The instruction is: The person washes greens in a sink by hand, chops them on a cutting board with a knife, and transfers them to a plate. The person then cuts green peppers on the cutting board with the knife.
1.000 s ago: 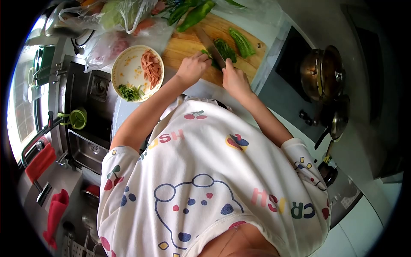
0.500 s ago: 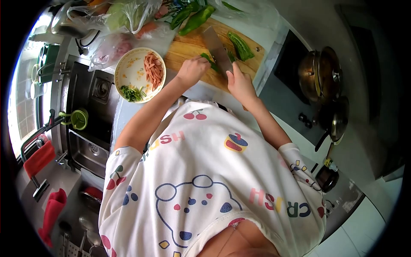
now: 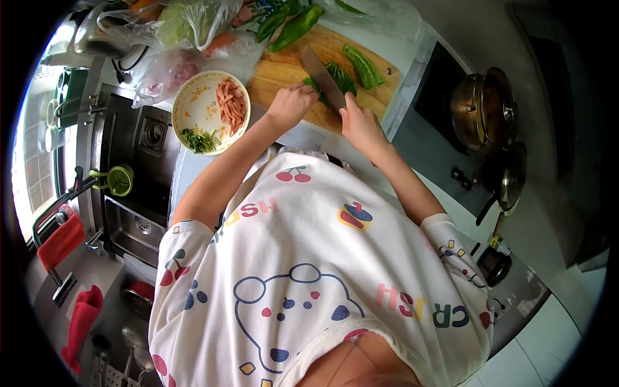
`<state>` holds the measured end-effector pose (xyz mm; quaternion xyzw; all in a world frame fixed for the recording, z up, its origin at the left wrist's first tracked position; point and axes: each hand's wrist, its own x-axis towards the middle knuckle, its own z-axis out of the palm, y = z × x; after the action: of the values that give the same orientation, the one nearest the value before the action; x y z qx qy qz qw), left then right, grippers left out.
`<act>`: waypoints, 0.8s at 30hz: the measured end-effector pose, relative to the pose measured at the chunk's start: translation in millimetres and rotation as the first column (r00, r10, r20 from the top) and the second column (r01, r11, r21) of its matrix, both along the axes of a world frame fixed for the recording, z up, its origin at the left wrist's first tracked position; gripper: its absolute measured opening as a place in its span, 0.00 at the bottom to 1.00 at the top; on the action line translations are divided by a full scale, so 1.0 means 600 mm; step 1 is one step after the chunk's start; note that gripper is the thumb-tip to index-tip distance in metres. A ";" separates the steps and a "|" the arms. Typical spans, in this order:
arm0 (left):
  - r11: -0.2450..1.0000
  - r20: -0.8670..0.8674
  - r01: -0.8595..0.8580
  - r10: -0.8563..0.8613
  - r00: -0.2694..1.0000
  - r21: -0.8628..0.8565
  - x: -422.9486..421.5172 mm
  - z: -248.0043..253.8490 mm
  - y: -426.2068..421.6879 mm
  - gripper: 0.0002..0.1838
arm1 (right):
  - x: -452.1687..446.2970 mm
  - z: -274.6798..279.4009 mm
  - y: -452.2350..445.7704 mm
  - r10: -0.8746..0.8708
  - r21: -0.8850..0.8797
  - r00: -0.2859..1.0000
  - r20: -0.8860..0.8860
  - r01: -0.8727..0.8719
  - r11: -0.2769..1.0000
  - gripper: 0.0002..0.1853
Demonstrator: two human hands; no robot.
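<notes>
My right hand (image 3: 363, 126) is closed around the handle of a cleaver (image 3: 320, 72), whose blade stands across the wooden cutting board (image 3: 277, 71). With its fingers curled, my left hand (image 3: 293, 104) holds down a green pepper piece (image 3: 309, 84) just left of the blade. Cut green pepper (image 3: 342, 79) lies on the blade's right side. Farther right on the board rests a larger pepper piece (image 3: 364, 66). A whole green pepper (image 3: 296, 29) lies at the board's far edge. My left fingertips are partly hidden from above.
Left of the board stands a plate (image 3: 177, 115) with pink meat strips (image 3: 232, 106) and chopped greens (image 3: 199, 140). Plastic bags (image 3: 174, 71) crowd behind it. The sink (image 3: 135, 222) is at left; a stove (image 3: 422, 135) with a lidded pot (image 3: 480, 113) is at right.
The cleaver blade has shifted slightly left, towards my left hand, and more cut pepper shows on its right. My left hand has stayed nearly in place.
</notes>
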<state>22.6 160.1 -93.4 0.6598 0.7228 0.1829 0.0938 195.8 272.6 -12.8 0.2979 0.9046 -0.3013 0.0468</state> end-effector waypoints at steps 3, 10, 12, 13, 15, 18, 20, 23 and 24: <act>1.000 0.005 0.002 -0.002 1.000 0.002 -0.001 0.001 0.000 0.12 | -0.006 -0.001 0.006 0.039 0.006 0.999 0.032 -0.039 0.999 0.17; 1.000 0.019 0.008 -0.008 1.000 0.001 -0.004 0.000 0.002 0.13 | -0.030 -0.018 0.008 0.038 0.018 0.998 0.049 -0.039 0.999 0.19; 1.000 0.018 0.010 -0.010 1.000 0.010 -0.005 0.000 0.002 0.13 | -0.031 -0.032 0.007 0.029 0.032 0.999 0.020 -0.030 0.999 0.20; 1.000 0.017 0.013 -0.013 1.000 0.015 -0.005 -0.001 0.001 0.13 | -0.029 -0.041 0.007 0.024 0.037 1.000 0.008 -0.024 0.999 0.21; 1.000 0.034 0.018 -0.019 0.999 0.018 -0.006 -0.002 0.000 0.14 | -0.028 -0.048 0.009 -0.013 0.040 1.000 -0.019 0.014 0.999 0.21; 0.998 0.041 0.019 -0.022 0.999 0.052 -0.005 -0.003 -0.002 0.14 | -0.030 -0.056 0.015 -0.112 0.029 0.988 -0.107 0.116 0.993 0.23; 0.998 0.045 0.019 -0.022 0.999 0.057 -0.006 -0.005 -0.007 0.15 | -0.024 -0.087 0.026 -0.191 0.008 0.955 -0.225 0.198 0.980 0.24; 0.995 0.077 0.013 -0.020 0.997 0.096 -0.004 -0.008 -0.011 0.16 | -0.010 -0.109 0.037 -0.218 0.005 0.934 -0.283 0.229 0.973 0.25; 0.989 0.091 0.002 -0.016 0.996 0.148 -0.005 -0.010 -0.014 0.17 | -0.012 -0.107 0.039 -0.218 0.023 0.934 -0.282 0.234 0.972 0.24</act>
<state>19.9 151.6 -99.4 0.6590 0.6992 0.2657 0.0788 188.8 295.9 -76.9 0.3559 0.8701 -0.3178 -0.1238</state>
